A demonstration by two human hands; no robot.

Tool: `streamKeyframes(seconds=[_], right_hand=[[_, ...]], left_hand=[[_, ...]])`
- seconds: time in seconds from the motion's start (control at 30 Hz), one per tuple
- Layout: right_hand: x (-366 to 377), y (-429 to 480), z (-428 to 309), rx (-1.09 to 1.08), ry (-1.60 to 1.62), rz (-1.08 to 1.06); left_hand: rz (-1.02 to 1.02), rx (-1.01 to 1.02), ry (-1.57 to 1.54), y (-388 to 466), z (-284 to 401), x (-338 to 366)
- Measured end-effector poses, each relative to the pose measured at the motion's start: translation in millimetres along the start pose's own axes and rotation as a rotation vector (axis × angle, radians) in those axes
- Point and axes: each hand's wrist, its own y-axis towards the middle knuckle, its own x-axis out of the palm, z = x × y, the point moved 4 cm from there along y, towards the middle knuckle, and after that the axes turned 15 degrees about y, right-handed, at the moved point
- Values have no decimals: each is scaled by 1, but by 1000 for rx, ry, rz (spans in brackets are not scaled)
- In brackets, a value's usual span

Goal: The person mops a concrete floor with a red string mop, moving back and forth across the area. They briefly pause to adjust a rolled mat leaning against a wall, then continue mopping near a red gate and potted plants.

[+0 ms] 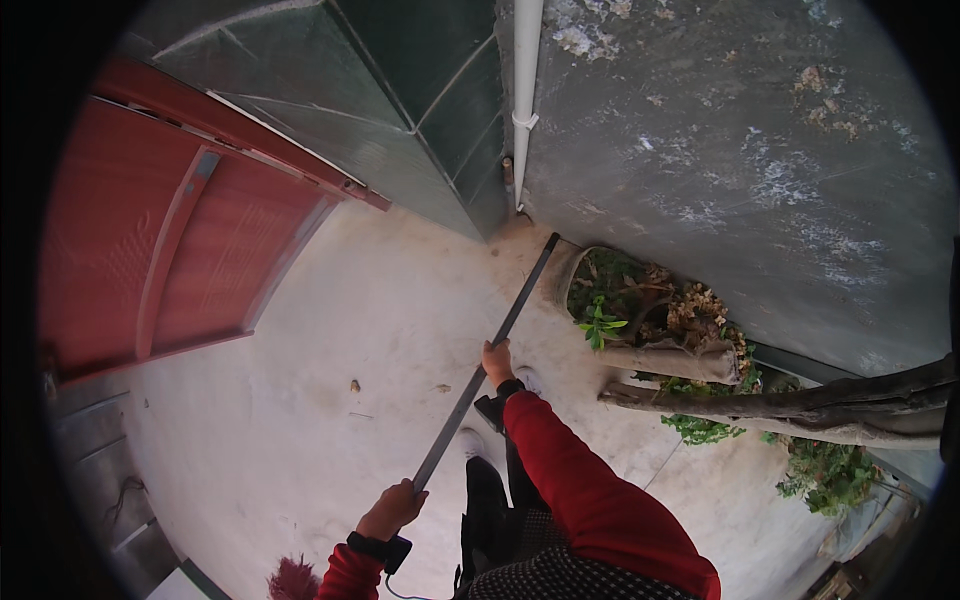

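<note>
My left hand (391,510) is closed around the lower part of a long grey pole (452,422), at the bottom centre. Farther up the same pole, near the middle of the view, my right hand (498,363) grips it. The pole slants up to the right, its black far tip close to the wall corner and a planter. Beside my left forearm, reddish bristles (293,579) show at the bottom edge; whether they belong to the pole cannot be told. Each wrist wears a black strap with a small dark device.
A red metal door (202,240) stands at the left. A white pipe (526,82) runs down the corner beside a grey wall (712,142). Planters with plants (600,322) and a weathered log (705,403) are at the right. Small debris (355,386) lies on the concrete floor (300,435).
</note>
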Motion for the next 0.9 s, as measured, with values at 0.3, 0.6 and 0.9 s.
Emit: streamKeyframes(seconds=[0.3,0.6,0.9], right_hand=[[6,-39,54,187,79,-63],[3,-67,56,98,99,-8],[49,-138,93,176,-6,-141]], left_hand=[[-136,-95,-11,-40,-5,26],[-97,-54,4,-70,-12,22],[-176,-200,13,-115,-58,74]])
